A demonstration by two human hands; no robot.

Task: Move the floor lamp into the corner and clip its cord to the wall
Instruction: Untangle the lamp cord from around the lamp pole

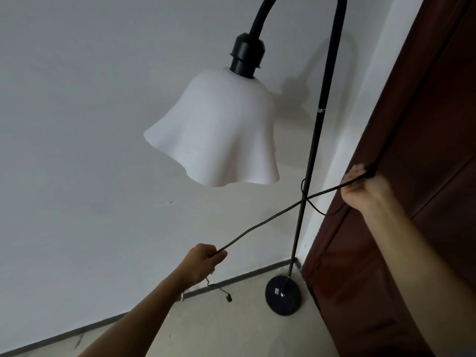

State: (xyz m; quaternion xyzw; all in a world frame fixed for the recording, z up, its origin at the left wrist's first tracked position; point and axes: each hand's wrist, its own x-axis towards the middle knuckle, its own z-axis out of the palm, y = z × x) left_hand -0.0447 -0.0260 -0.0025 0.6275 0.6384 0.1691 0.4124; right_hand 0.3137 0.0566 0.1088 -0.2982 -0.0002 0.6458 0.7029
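The floor lamp stands in the corner: a thin black pole (310, 163), a round black base (282, 296) on the floor, and a white wavy shade (219, 132) hanging from a curved black neck. Its dark cord (273, 217) runs taut between my two hands, crossing in front of the pole. My left hand (203, 264) is closed on the cord's lower part; a thin tail with a small plug (228, 299) dangles below it. My right hand (363, 189) grips the cord higher up against the brown door, and the cord continues upward along the door.
A white wall (90, 124) fills the left side, with a grey skirting board (231, 279) along the floor. A dark brown wooden door (425, 176) stands at the right, close to the lamp base. The beige floor (219, 331) lies below.
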